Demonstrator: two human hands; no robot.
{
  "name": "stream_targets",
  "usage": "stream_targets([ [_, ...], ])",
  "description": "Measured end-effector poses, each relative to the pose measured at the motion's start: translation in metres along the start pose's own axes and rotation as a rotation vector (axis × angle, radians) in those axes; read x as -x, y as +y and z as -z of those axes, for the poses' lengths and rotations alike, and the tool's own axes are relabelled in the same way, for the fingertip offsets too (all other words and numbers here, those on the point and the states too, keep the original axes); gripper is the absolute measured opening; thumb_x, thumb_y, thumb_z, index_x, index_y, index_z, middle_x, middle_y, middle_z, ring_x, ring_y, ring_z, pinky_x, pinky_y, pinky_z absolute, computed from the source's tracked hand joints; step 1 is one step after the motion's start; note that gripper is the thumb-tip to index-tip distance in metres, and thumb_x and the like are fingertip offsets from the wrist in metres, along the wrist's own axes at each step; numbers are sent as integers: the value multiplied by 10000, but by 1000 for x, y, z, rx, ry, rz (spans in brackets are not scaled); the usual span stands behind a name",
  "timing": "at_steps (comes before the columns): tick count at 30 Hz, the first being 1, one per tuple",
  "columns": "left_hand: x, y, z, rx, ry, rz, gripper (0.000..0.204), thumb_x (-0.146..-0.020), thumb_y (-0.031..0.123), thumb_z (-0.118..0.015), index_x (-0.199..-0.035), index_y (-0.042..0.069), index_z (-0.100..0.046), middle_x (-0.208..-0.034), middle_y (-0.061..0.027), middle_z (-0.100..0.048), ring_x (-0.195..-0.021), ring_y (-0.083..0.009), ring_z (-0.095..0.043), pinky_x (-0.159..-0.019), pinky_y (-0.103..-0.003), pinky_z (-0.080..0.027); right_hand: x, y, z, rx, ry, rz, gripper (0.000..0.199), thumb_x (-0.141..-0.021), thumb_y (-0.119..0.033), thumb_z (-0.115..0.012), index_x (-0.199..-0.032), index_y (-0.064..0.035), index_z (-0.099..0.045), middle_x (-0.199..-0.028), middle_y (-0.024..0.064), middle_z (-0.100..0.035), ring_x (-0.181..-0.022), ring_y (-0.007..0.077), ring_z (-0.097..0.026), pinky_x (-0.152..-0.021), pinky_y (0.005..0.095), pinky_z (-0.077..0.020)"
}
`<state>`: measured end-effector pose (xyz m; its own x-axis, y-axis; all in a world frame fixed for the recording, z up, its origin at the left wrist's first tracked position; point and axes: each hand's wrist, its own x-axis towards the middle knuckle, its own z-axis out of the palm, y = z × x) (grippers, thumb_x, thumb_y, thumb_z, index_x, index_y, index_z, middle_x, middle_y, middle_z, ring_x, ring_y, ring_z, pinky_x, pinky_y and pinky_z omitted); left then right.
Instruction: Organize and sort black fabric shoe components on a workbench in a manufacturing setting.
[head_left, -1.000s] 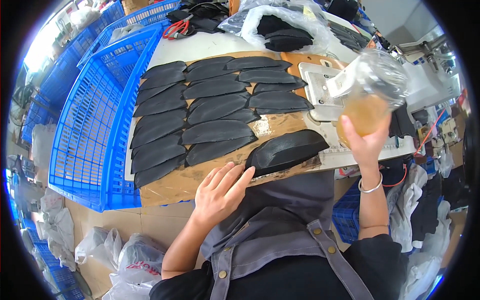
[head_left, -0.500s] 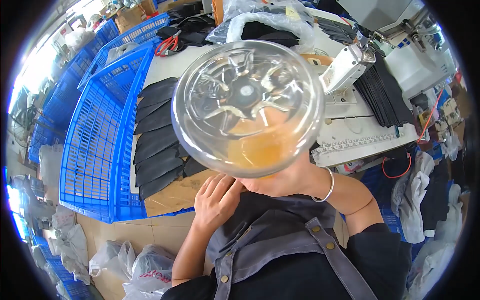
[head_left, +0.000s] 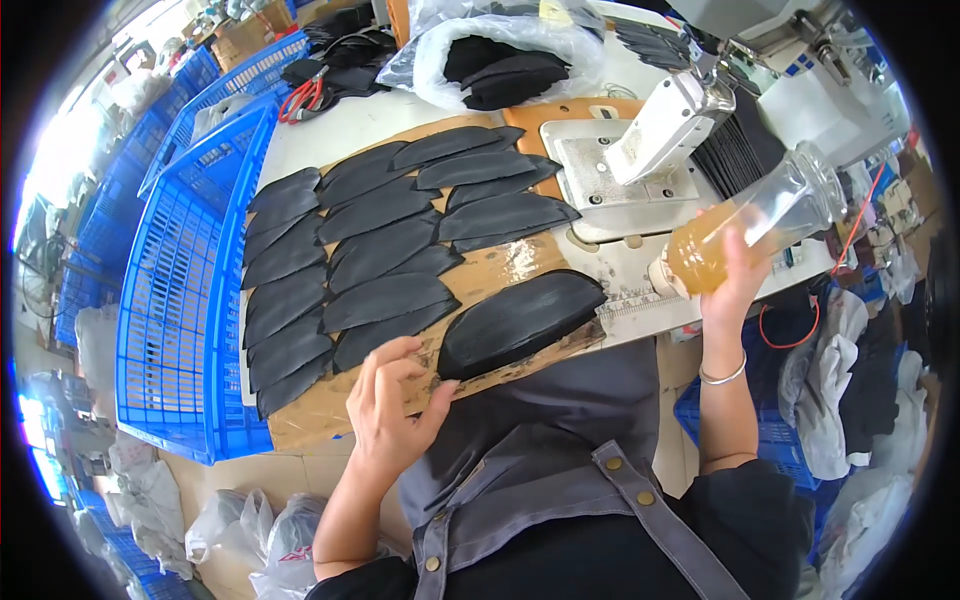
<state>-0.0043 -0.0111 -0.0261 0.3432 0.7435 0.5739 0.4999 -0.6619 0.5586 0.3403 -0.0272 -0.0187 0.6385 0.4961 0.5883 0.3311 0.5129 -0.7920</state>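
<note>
My right hand [head_left: 735, 275], a bangle at its wrist, grips a clear plastic bottle [head_left: 790, 200] of amber liquid over the table's right front edge. The bottle is tilted, its base up to the right and its pale mouth end low at the left. By the near edge of a brown board [head_left: 310, 415], my left hand [head_left: 390, 405] is open with its fingers curved and apart. Just beyond its fingertips lies a large black curved piece [head_left: 520, 320] with a shiny surface. Farther back, several similar black pieces [head_left: 385, 250] overlap in columns on the board.
A blue plastic crate [head_left: 175, 300] stands left of the board. Behind are red-handled scissors [head_left: 303, 97] and a plastic bag [head_left: 430, 65] with black pieces. A white sewing machine [head_left: 660, 130] rises at the right, near a ruler strip [head_left: 640, 300] and stacked black strips [head_left: 735, 155].
The bottle has swung down and right, from close before the camera to over the table's right side. My left hand has moved a little left, its fingers spreading.
</note>
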Motion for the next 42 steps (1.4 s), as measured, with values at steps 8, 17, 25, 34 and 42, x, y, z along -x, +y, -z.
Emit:
stream_targets([
  [8, -80, 54, -32, -45, -338, -190, 369, -649, 164, -768, -904, 50, -527, -1036, -103, -560, -964, -291, -523, -832, -379, -404, 18, 39, 23, -700, -77, -533, 406, -916, -344, -416, -1143, -17, -492, -1065, 133, -547, -973, 236, -556, -803, 356, -482],
  [17, -106, 56, -47, -109, -522, -148, 336, -662, 229, -760, -851, 61, -540, -1053, -101, -530, -1009, -297, -488, -872, -390, -376, 20, 39, 25, -545, -151, -511, 449, -894, -361, -432, -1162, -2, -467, -1085, 145, -535, -1001, 248, -550, -819, 375, -487],
  [25, -109, 46, -46, 41, -541, -8, 243, -689, 146, -742, -803, 50, -550, -1122, -124, -545, -1067, -288, -481, -914, -366, -368, 18, 33, 20, -592, -102, -493, 396, -868, -306, -521, -1081, 28, -509, -985, 146, -579, -919, 237, -596, -745, 342, -513],
  [34, -90, 1, -9, 386, -238, 398, 151, -752, 89, -698, -796, 13, -575, -997, -84, -583, -918, -142, -539, -848, -281, -398, 24, 48, 27, -630, -152, -544, 473, -904, -372, -427, -1197, -3, -456, -1100, 136, -541, -1023, 246, -540, -863, 373, -464],
  [42, -64, -35, 76, 795, 306, 628, 104, -860, 104, -588, -768, 84, -543, -729, 31, -543, -685, -44, -482, -663, -194, -373, 22, 48, 33, -691, -133, -576, 444, -917, -354, -428, -1217, -27, -446, -1112, 125, -538, -1039, 230, -524, -887, 367, -448],
])
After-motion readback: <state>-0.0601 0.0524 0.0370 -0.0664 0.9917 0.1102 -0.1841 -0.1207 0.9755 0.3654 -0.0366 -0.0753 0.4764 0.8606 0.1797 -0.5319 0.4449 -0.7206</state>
